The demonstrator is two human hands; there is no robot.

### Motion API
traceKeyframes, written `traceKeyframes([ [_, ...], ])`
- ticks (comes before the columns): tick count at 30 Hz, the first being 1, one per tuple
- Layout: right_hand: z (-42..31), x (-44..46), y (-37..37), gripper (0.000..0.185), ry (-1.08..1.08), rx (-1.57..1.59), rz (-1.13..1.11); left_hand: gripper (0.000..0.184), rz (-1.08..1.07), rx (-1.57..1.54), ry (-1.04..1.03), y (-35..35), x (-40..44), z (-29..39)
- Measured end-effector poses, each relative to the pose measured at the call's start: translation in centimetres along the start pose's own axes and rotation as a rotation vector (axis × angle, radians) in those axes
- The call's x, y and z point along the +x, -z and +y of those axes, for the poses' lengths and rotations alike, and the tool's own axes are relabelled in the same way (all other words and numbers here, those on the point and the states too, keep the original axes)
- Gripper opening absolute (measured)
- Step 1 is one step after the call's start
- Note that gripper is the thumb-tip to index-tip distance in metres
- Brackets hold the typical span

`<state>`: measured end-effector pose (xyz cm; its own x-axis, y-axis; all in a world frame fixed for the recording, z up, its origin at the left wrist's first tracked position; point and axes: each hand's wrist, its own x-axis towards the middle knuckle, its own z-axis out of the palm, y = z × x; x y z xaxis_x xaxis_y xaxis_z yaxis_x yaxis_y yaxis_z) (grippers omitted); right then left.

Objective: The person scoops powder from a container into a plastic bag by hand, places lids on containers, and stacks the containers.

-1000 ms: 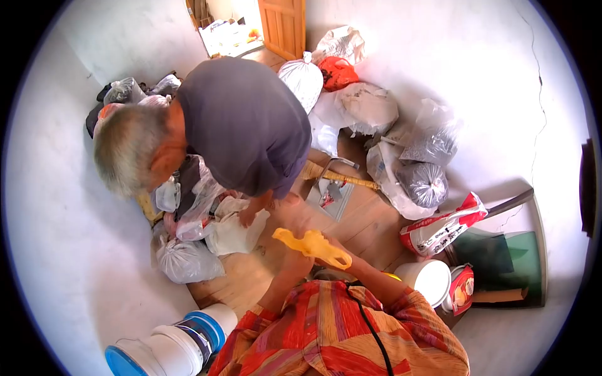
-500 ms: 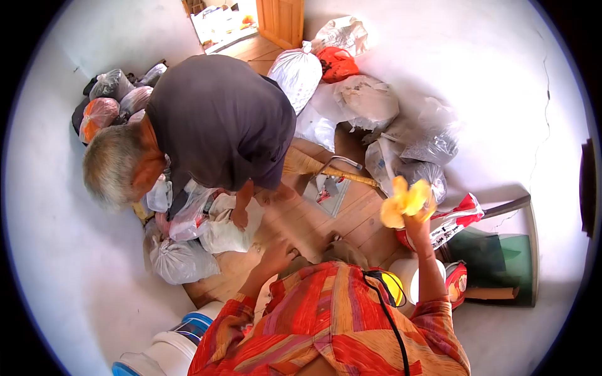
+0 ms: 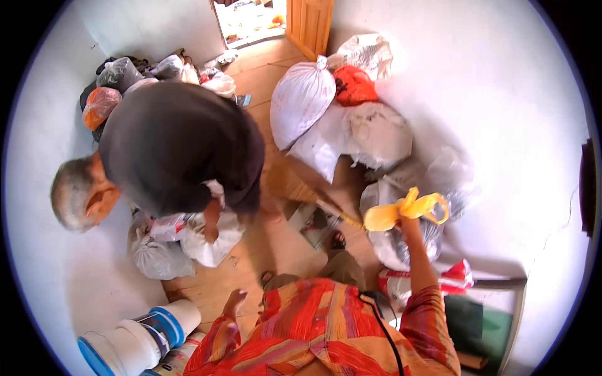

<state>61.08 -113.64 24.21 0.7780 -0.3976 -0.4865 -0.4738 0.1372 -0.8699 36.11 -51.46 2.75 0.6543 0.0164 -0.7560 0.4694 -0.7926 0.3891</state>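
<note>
My right hand [image 3: 409,224] is closed around a crumpled yellow plastic bag [image 3: 384,217], held out in front of the filled bags by the right wall. My left hand [image 3: 234,303] hangs low beside my body, near the buckets, with nothing visible in it; its fingers look loosely apart. A co-worker in a dark shirt [image 3: 182,144] bends over at the left, one hand [image 3: 211,233] at a white sack [image 3: 216,244]. A knotted grey plastic bag [image 3: 160,258] lies beside that sack.
A broom [image 3: 342,214] lies across the wooden floor near a dustpan [image 3: 311,227]. White buckets [image 3: 128,346] lie at lower left. A large white sack [image 3: 305,100] and a red bag [image 3: 354,86] stand near the door [image 3: 309,25]. A framed panel [image 3: 483,323] leans at right.
The yellow bag was between both my hands, then moved right in my right hand. My left hand has moved down and left. The co-worker has shifted left in view.
</note>
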Motion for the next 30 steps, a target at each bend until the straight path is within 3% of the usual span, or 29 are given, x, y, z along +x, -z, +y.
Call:
traceKeyframes([
  [4,-1.2,9.2,-0.2,0.032,-0.193,0.036,-0.057,0.023,-0.012,-0.648,0.461,-5.2,-3.4,6.4],
  [7,-1.2,16.7,-0.6,0.027,-0.241,0.167,-0.060,0.027,-0.055,-0.717,0.557,-5.3,-5.9,15.0],
  [9,1.0,23.3,0.0,0.023,-0.176,0.222,-0.116,0.034,0.063,-0.790,0.528,-5.9,-8.0,19.4],
  [10,1.7,26.6,0.2,0.020,-0.089,0.297,-0.160,0.034,0.073,-0.798,0.564,-6.9,-8.8,20.0],
  [12,0.9,32.1,0.2,0.016,-0.216,0.296,0.006,0.034,0.045,-0.782,0.595,-8.7,-10.6,19.7],
  [16,-3.2,40.7,0.9,0.024,-0.276,0.366,0.053,0.032,0.011,-0.834,0.732,-8.4,-14.0,21.0],
  [19,-4.0,45.6,1.9,0.026,-0.032,0.459,-0.068,0.027,0.093,-0.850,0.804,-8.7,-14.5,20.7],
  [21,-4.4,46.9,2.5,0.027,0.005,0.497,-0.158,0.028,0.132,-0.919,0.743,-7.4,-14.4,22.2],
  [23,-5.1,46.9,2.9,0.027,-0.246,0.514,0.054,0.029,0.170,-0.935,0.699,-6.2,-13.4,24.9],
  [25,-2.8,46.0,3.0,0.026,-0.286,0.510,0.030,0.030,0.193,-0.903,0.681,-6.7,-12.7,25.6],
  [26,-1.0,45.4,3.4,0.025,-0.323,0.520,0.014,0.031,0.178,-0.912,0.678,-7.5,-12.2,25.0],
  [28,1.6,42.4,3.7,0.022,-0.341,0.283,-0.235,0.032,0.183,-0.875,0.647,-7.7,-11.7,24.7],
  [30,4.6,37.6,3.2,0.018,-0.372,0.294,-0.243,0.033,0.200,-0.838,0.612,-9.8,-11.4,23.4],
])
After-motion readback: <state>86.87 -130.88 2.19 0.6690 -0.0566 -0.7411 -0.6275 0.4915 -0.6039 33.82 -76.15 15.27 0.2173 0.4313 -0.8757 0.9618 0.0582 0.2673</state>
